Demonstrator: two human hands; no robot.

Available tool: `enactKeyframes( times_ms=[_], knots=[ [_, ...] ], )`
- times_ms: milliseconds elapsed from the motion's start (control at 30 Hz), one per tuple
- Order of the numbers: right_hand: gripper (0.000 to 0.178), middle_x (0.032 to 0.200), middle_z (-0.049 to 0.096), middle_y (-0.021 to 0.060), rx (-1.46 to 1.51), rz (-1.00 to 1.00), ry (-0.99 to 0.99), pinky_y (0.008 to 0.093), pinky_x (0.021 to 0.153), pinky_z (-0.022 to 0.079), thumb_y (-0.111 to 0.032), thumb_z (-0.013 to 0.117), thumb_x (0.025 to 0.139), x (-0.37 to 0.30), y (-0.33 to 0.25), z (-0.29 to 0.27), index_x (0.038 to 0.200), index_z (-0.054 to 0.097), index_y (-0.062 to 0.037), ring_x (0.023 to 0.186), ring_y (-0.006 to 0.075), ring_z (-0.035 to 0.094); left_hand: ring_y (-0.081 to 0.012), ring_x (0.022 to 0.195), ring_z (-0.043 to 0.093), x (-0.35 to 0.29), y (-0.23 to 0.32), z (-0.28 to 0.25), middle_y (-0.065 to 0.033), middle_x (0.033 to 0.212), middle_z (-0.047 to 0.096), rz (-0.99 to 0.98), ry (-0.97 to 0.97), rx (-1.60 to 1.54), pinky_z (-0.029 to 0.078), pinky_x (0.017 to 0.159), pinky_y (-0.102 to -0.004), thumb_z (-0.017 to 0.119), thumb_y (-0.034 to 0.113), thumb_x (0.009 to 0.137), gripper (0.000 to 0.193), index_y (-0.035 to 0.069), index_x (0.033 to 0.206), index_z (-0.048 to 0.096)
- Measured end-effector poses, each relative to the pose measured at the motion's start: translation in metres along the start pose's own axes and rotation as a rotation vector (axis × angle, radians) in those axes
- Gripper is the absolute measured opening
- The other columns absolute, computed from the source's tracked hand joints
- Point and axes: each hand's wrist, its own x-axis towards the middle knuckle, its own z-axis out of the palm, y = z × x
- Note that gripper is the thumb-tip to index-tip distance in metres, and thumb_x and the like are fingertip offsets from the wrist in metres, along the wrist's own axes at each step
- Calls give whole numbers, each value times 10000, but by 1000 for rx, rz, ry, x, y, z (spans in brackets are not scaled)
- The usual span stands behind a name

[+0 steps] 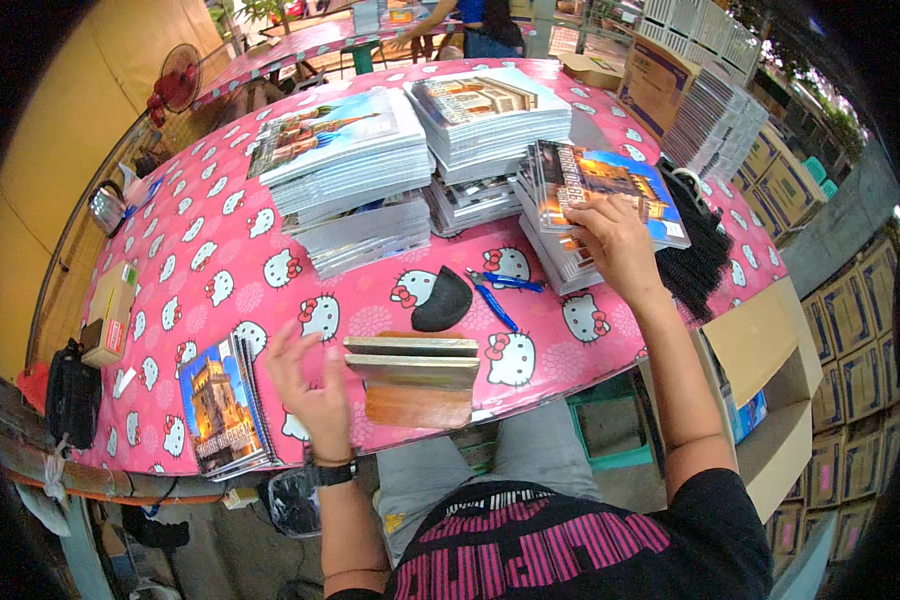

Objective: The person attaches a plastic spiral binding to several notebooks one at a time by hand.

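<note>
At the right, my right hand (615, 245) has its fingers curled over the near edge of a notebook (660, 190) with a lit stone tower on its cover. That notebook tops a pile of page blocks (550, 250). My left hand (315, 385) hovers with spread fingers, holding nothing, between a small stack of bound notebooks (220, 405) and a wooden jig (418, 405) with upright metal-edged bars. Beyond the jig lie blue-handled cutters (495, 305) and a black half-round pad (442, 300). Many black binding wires (700, 265) are heaped beside the right pile.
Tall stacks of printed page blocks (345, 175) (485, 125) stand at the table's far side. An open carton (760, 360) is at my right, and a small box (110, 315) and black bag (70, 395) sit at the left edge. A person (490, 25) stands at another table behind.
</note>
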Motion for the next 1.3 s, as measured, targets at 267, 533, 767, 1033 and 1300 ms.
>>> enactKeyframes(
  times_ms=[267, 533, 767, 1033, 1300],
  knots=[
    [199, 813, 625, 89, 178, -6, 84, 366, 710, 440, -86, 652, 735, 3, -1, -22, 932, 650, -59, 802, 258, 563, -258, 1071, 534, -5, 59, 30, -142, 1204, 529, -415, -487, -1000, 435, 905, -375, 615, 218, 835, 369, 26, 1138, 531],
    [156, 823, 617, 85, 588, -252, 107, 348, 685, 455, -95, 619, 764, -73, -126, -27, 917, 644, -73, 765, 227, 583, -161, 1015, 539, 12, 63, 36, -64, 1107, 554, -606, -511, -1172, 419, 918, -313, 574, -37, 796, 403, 23, 1178, 461],
    [298, 1024, 558, 216, 135, 727, -331, 448, 786, 435, -191, 674, 755, -295, -83, 51, 957, 581, 7, 942, 382, 529, -132, 912, 554, 53, 23, -29, -62, 1025, 597, -274, -129, -923, 428, 854, -294, 627, 42, 831, 314, -8, 1119, 512],
    [162, 853, 548, 213, -20, 922, -73, 449, 701, 440, -93, 616, 776, -331, -47, 61, 868, 548, 22, 811, 401, 538, -175, 1022, 502, 35, -1, -28, -64, 1124, 541, -219, -211, -552, 367, 947, -324, 622, 24, 812, 419, -14, 1198, 464],
    [97, 747, 635, 169, 277, 795, -803, 389, 641, 483, -41, 547, 759, -341, -76, 15, 806, 630, -28, 721, 290, 624, -120, 873, 548, 35, 14, -23, -18, 956, 604, -242, -277, -843, 429, 804, -265, 646, 42, 823, 252, 9, 1056, 557]
  ],
)
